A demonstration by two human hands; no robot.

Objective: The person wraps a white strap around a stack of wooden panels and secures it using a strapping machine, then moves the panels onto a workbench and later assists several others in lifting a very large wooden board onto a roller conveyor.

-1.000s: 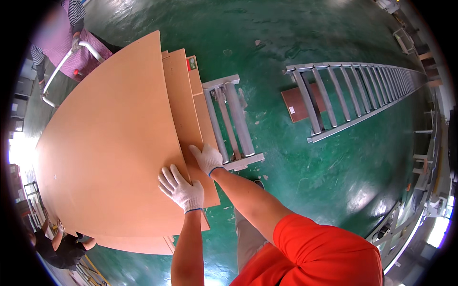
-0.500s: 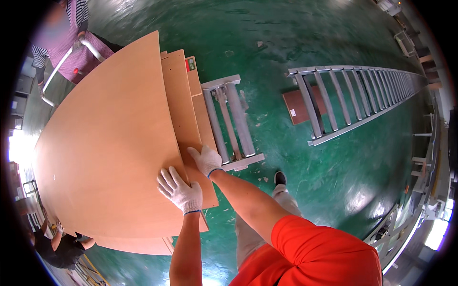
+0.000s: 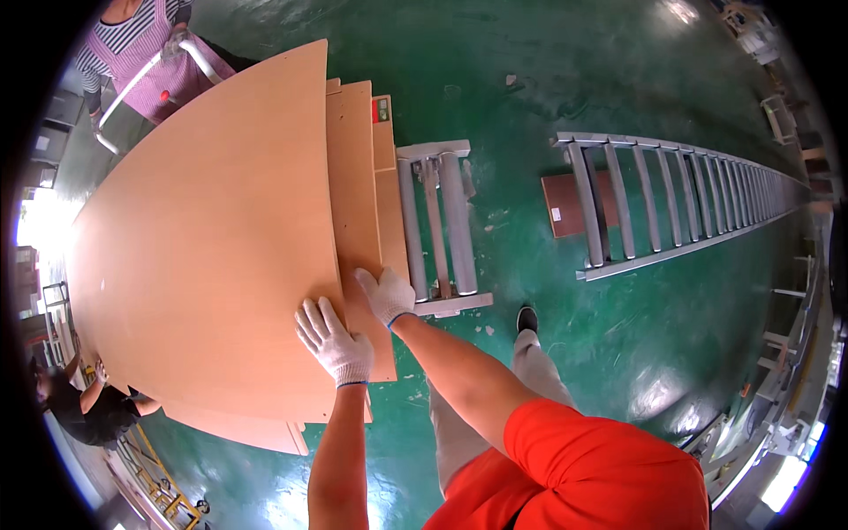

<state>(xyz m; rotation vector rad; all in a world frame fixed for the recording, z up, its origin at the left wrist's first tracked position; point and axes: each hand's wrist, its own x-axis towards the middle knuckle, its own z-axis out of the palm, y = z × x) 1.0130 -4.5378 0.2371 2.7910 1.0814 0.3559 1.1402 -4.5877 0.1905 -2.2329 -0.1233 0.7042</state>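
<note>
A stack of light-brown wooden boards lies in front of me, with a large flat panel (image 3: 203, 238) on top. Under its right edge, narrower boards stick out in steps. My left hand (image 3: 336, 343), in a white knit glove, rests flat on the top panel near that edge, its fingers spread. Just right of it, my right hand (image 3: 389, 296), gloved alike, is at the edge of a lower board (image 3: 355, 177). Its thumb lies on top, and its fingers bend over the edge, partly hidden.
A short roller frame (image 3: 442, 221) stands against the stack's right side. Farther right a long roller conveyor (image 3: 654, 199) runs away, a dark brown board (image 3: 565, 212) beneath it. One person (image 3: 159, 53) holds a white bent handle at far left; another (image 3: 88, 406) touches the panel at lower left.
The whole scene has shifted slightly in view. The stack's near end sits a little farther left relative to the roller frame. Both my hands stay on the boards.
</note>
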